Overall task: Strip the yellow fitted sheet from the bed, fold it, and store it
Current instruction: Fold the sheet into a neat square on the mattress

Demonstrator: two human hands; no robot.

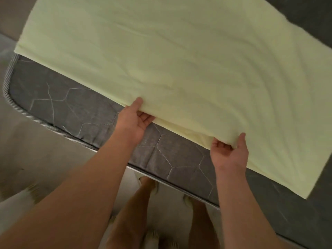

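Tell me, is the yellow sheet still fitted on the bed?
No. The sheet lies loose and folded on the bare grey mattress, its near edge held.

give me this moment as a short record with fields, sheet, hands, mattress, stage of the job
sheet: yellow fitted sheet, already off the mattress corners, lying as a long flat band across the bed
near edge: lifted slightly between the two hands
left hand: left hand grips the near edge, thumb on top, fingers under
right hand: right hand grips the same edge further right, thumb on top
mattress: grey quilted mattress bare along the near side, with twisted rope piping at its rim
stage: folding under way, not yet stored
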